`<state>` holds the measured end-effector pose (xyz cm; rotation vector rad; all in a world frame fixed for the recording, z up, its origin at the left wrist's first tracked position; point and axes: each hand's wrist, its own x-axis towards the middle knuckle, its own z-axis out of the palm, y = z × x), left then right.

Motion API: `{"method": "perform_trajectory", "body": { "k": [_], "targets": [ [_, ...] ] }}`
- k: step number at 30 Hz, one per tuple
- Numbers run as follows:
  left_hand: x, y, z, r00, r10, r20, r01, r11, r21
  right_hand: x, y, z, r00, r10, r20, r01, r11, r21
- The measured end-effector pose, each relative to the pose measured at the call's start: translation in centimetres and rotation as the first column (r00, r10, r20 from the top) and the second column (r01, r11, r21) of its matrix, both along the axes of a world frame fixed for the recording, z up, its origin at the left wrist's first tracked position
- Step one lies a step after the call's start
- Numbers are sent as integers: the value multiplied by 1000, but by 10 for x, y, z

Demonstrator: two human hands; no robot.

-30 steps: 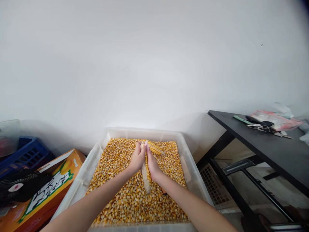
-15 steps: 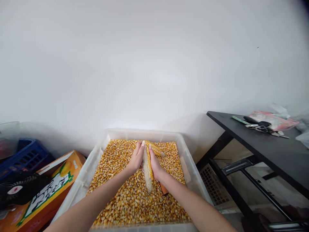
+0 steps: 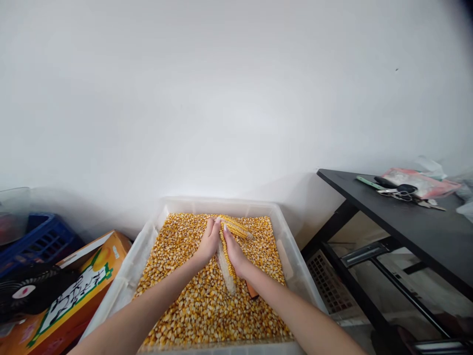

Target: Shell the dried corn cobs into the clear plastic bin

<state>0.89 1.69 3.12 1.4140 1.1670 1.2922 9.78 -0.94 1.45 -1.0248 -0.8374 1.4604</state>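
With the white wall (image 3: 236, 98) as twelve o'clock, both hands meet near the middle of a translucent tub (image 3: 219, 201) filled with loose corn kernels (image 3: 207, 310). The left forearm (image 3: 148, 301) comes in from about eight o'clock, the right forearm (image 3: 291, 301) from about four, both slanting inward so that they form a peak. The left hand (image 3: 209, 242) is closed, its thumb on top and pointing toward one; the right hand (image 3: 235, 254) is closed too, its thumb angled toward eleven, the two thumb tips just beside each other. Between the palms they grip a corn cob (image 3: 226, 270), its lower end sticking out toward six and leaning slightly to five. Its left side is pale and bare, while yellow kernels line its right side; whether this is one cob or two pressed together, I cannot tell. The fingers underneath are mostly hidden.

At one o'clock from the hands lies another ear of corn (image 3: 238, 229), its near end just beside the thumbs. At five, partly covered by the right wrist, is an orange object (image 3: 252, 290). Outside the tub, an orange cardboard box (image 3: 101, 281) is at nine, and a black table (image 3: 417, 231) between two and three.
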Motion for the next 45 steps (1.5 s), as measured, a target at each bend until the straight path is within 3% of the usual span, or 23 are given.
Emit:
{"method": "perform_trajectory", "body": {
  "k": [4, 6, 9, 11, 15, 17, 19, 23, 25, 28, 30, 32, 33, 35, 38, 41, 45],
  "targets": [
    [-3, 6, 1, 998, -50, 50, 51, 998, -24, 2, 0, 10, 979, 163, -121, -184, 965, -188],
    [-4, 9, 2, 995, -42, 87, 48, 997, -65, 2, 2, 10, 988, 139, -70, -145, 984, -107],
    [-4, 9, 5, 998, -10, 69, 18, 994, -110, 3, 5, 2, 997, -23, 71, 15, 993, 115],
    [-2, 7, 5, 999, -17, 35, 21, 995, -99, 2, 6, -4, 991, -72, 109, 56, 989, 137],
    [-2, 3, 3, 1000, -10, -20, 8, 998, -69, 1, 3, -3, 996, 83, 45, -78, 992, -95],
    [-3, 3, 3, 999, -21, -38, 19, 998, -54, 2, 2, 1, 990, 141, 16, -137, 979, -148],
    [-3, 4, 4, 999, -44, -24, 42, 997, -67, 3, 5, 2, 991, 109, 74, -103, 992, -76],
    [-2, 5, 6, 997, -76, 31, 79, 991, -104, 6, 11, -4, 966, -18, 258, -40, 975, 219],
    [-2, 5, 5, 995, -96, 36, 99, 991, -93, 7, 12, -6, 965, -29, 261, -36, 970, 240],
    [-2, 4, 6, 994, -100, 54, 105, 990, -97, 8, 10, -3, 986, 54, 160, -65, 996, 61],
    [-2, 5, 7, 988, -126, 95, 136, 984, -111, 9, 9, 2, 986, 154, 70, -147, 984, -105],
    [-4, 6, 9, 972, -169, 166, 195, 968, -157, 10, 9, 5, 978, 204, 31, -195, 965, -176],
    [-4, 7, 9, 963, -173, 206, 214, 957, -194, 10, 10, 6, 980, 191, 57, -181, 973, -142],
    [-5, 8, 10, 961, -128, 247, 193, 946, -260, 10, 11, 5, 978, 102, 182, -113, 992, 53],
    [-5, 9, 9, 975, -42, 219, 94, 968, -232, 9, 11, -3, 935, -39, 353, -82, 944, 319],
    [-4, 7, 7, 976, -23, 218, 58, 986, -155, 8, 11, -11, 919, -16, 393, -108, 950, 292],
    [-3, 2, 7, 974, -27, 224, 53, 992, -113, 7, 12, -13, 945, 40, 325, -112, 972, 206]
  ]
}}
